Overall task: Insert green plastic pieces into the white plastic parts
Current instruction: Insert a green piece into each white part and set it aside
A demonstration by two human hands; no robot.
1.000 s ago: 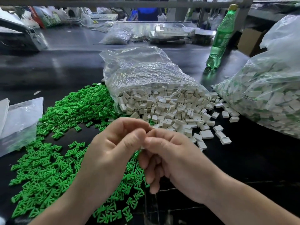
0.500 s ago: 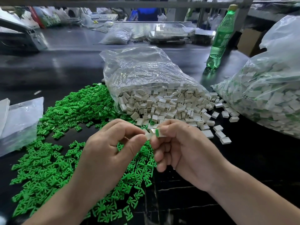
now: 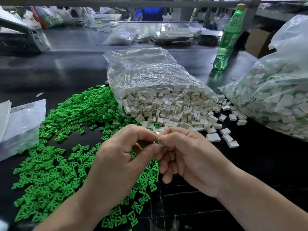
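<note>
My left hand (image 3: 123, 157) and my right hand (image 3: 188, 157) meet fingertip to fingertip above the dark table. Between them they pinch one small white plastic part (image 3: 159, 141); most of it is hidden by the fingers, and any green piece in it is out of sight. A wide heap of green plastic pieces (image 3: 70, 130) spreads over the table to the left and under my hands. Loose white parts (image 3: 168, 112) spill from the mouth of a clear bag (image 3: 150, 74) just beyond my hands.
A large clear bag (image 3: 276, 100) of white parts with green showing fills the right side. A green soda bottle (image 3: 228, 39) stands behind it. An empty-looking clear bag (image 3: 21, 125) lies at the left edge. More bags and clutter sit at the back.
Both hands rose a little toward the white pile. Half a second ago a green edge showed on the part in my right fingers; now the fingertips have closed together over it.
</note>
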